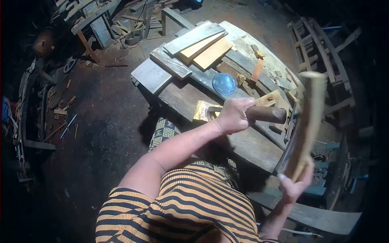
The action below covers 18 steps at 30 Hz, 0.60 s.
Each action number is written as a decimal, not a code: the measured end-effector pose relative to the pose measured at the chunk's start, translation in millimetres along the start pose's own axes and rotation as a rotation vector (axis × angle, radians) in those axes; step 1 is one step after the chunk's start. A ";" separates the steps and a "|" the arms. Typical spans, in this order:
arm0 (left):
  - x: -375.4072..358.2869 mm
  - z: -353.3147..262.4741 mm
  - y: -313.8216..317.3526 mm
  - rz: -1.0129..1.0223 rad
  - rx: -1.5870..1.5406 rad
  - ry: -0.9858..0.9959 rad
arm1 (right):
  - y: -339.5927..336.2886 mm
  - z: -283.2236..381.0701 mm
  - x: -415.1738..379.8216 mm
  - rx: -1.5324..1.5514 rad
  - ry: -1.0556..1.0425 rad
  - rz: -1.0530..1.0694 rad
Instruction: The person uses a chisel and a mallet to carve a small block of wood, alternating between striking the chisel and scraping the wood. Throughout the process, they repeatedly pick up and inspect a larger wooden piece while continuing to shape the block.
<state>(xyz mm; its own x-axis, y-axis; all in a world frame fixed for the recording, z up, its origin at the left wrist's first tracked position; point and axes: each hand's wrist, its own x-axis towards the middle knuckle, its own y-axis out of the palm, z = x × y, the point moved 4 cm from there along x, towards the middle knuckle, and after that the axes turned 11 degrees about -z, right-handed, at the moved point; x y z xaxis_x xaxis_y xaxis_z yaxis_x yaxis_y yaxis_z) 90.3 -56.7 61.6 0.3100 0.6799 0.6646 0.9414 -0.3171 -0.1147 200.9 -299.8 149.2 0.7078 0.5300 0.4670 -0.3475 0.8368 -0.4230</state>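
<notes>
My left hand (235, 115) is wrapped round a chisel, whose thick brown wooden handle (265, 114) sticks out to the right of my fist. A dark flat part to the left of the fist looks like its blade. It lies against a pale wood piece (200, 110), partly hidden by my hand. My right hand (298, 183) grips the lower end of a stout wooden club (310, 117), held up to the right of the handle and apart from it. The club is slightly blurred.
The bench (182, 97) carries several boards (194, 38), a round blue-grey disc (224, 84), a brownish-orange strip (257, 70) and a wooden plane-like block (273, 101). A slatted wooden frame (320, 48) stands at right. Scrap wood (121, 28) and sticks (69, 126) litter the floor at left.
</notes>
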 end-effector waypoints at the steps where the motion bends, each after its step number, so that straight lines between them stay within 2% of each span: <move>1: 0.9 -1.9 -1.0 0.006 -0.025 0.013 | -8.1 -5.1 -0.1 0.180 0.049 -0.061; 2: 0.3 -1.7 -0.4 0.007 -0.025 0.016 | -15.2 -10.0 0.8 0.362 0.094 -0.123; 3: -1.1 -1.3 0.3 0.006 -0.020 0.010 | -1.3 2.5 -0.7 0.712 0.071 -0.190; 4: -0.9 -1.7 -0.1 0.001 -0.013 0.005 | 5.1 -7.2 -6.4 0.790 0.143 -0.177; 6: 0.9 -4.6 -2.5 -0.012 -0.013 0.023 | 15.6 -29.0 -16.4 0.279 0.177 0.054; 7: 1.1 -5.9 -2.8 -0.014 -0.014 0.037 | 24.6 -29.7 -8.0 -0.097 -0.091 0.253; 8: 0.1 -6.2 -1.5 -0.006 -0.016 0.038 | 29.3 -43.9 -15.9 0.279 0.453 0.372; 10: -1.0 -2.9 0.7 0.010 -0.007 0.016 | 11.3 -23.1 -2.6 0.150 0.154 0.139; 12: -0.1 -2.0 0.2 0.009 -0.013 0.019 | 3.0 -16.1 1.8 0.245 0.187 0.074; 14: -0.2 -3.4 -0.4 0.000 -0.020 0.034 | -3.7 -17.4 -1.0 0.748 0.141 -0.142; 15: -0.8 -3.9 -0.1 -0.002 -0.002 0.040 | 5.5 -23.0 -3.8 0.864 0.066 -0.026; 16: -1.0 -4.3 0.1 -0.003 0.017 0.046 | 15.7 -41.0 -16.5 0.883 0.345 -0.202; 18: 0.3 -5.9 -0.3 -0.010 -0.009 0.061 | 33.6 -39.0 -13.7 0.016 0.111 0.332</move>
<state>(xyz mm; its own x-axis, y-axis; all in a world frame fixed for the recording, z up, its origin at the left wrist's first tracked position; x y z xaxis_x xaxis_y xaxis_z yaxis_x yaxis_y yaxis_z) 89.3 -60.3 66.2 0.2916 0.6417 0.7094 0.9432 -0.3163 -0.1016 203.5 -284.3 98.3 0.6169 0.7561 0.2184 -0.5791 0.6240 -0.5246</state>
